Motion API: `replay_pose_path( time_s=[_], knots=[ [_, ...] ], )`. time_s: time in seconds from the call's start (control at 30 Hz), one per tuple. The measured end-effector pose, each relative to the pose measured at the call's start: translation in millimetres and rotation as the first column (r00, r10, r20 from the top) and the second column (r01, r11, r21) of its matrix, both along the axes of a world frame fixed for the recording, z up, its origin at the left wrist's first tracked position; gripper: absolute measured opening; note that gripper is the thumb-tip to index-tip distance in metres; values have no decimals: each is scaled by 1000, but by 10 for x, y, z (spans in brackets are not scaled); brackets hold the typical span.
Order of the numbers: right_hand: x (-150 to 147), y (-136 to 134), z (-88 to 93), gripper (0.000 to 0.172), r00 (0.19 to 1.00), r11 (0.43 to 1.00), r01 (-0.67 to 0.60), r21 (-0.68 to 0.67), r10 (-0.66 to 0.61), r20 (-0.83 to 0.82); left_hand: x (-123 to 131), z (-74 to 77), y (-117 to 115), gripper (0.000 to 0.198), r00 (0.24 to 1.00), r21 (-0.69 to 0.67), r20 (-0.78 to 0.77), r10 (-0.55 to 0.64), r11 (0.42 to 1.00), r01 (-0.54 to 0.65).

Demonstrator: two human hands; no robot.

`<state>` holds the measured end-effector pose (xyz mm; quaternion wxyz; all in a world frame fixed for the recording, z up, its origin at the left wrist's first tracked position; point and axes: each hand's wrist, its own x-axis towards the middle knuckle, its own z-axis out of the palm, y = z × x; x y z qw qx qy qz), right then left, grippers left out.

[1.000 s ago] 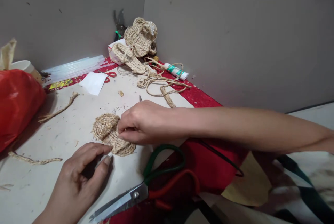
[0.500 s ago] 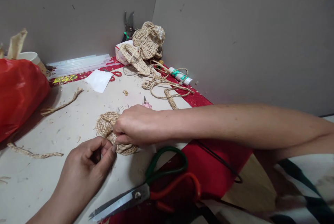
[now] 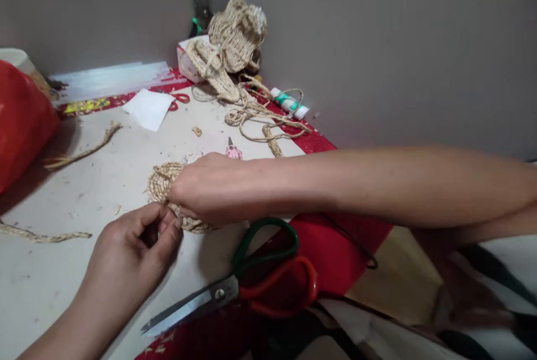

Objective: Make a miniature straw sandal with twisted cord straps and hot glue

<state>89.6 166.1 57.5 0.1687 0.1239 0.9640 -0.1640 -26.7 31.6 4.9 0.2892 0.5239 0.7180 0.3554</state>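
Observation:
A coiled piece of braided straw rope [image 3: 161,178] lies on the pale table sheet, partly covered by both hands. My left hand [image 3: 138,242] pinches the near edge of the coil between thumb and fingers. Across its right side rests my right hand [image 3: 205,186], closed, its fingertips hidden against the straw. Large scissors [image 3: 220,294] with one green and one orange handle lie just below the hands, blades pointing left.
Woven straw pieces [image 3: 237,36] and loose rope [image 3: 268,125] pile at the back, beside a tube [image 3: 289,103]. Small red scissors [image 3: 180,100], white paper [image 3: 149,108] and a pink-bodied nozzle [image 3: 233,150] lie around. A red bag [image 3: 25,125] stands at left.
The view has tilted, so everything sits higher and slightly left. My right hand has shifted a little leftward over the coil; my left hand keeps its pinch.

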Motion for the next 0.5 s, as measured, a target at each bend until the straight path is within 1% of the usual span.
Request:
replay_pose_path(
  time_s=[0.1, 0.17, 0.2, 0.27, 0.33, 0.4, 0.43, 0.47, 0.5],
  knots=[
    [63, -25, 140, 20, 1000, 999, -14, 48, 15, -26, -58, -52, -34, 28, 995, -44, -17, -95, 995, 94],
    [142, -19, 226, 23, 993, 997, -25, 75, 33, -111, -79, -58, -47, 30, 993, -39, -28, -113, 993, 112],
    [189, -5, 259, 25, 985, 996, -11, 86, 25, -169, -83, -50, -51, 30, 992, -32, -40, -120, 992, 119],
    [287, 45, 300, 29, 956, 991, 72, 112, -37, -290, -84, -22, -54, 31, 993, -7, -50, -105, 995, 104],
    [377, 115, 301, 30, 922, 974, 192, 119, -138, -362, -93, 11, -52, 31, 1000, 32, -9, -22, 999, 23],
    [445, 184, 267, 25, 907, 952, 289, 107, -236, -350, -116, 35, -47, 32, 991, 71, 90, 101, 992, -107],
    [466, 212, 240, 24, 907, 945, 315, 92, -270, -324, -131, 42, -45, 33, 976, 80, 148, 159, 982, -172],
    [476, 232, 210, 29, 911, 944, 322, 75, -287, -295, -146, 47, -44, 35, 959, 84, 198, 203, 971, -223],
    [474, 245, 179, 38, 919, 948, 313, 56, -287, -270, -160, 49, -44, 36, 943, 86, 238, 232, 962, -259]
  ],
)
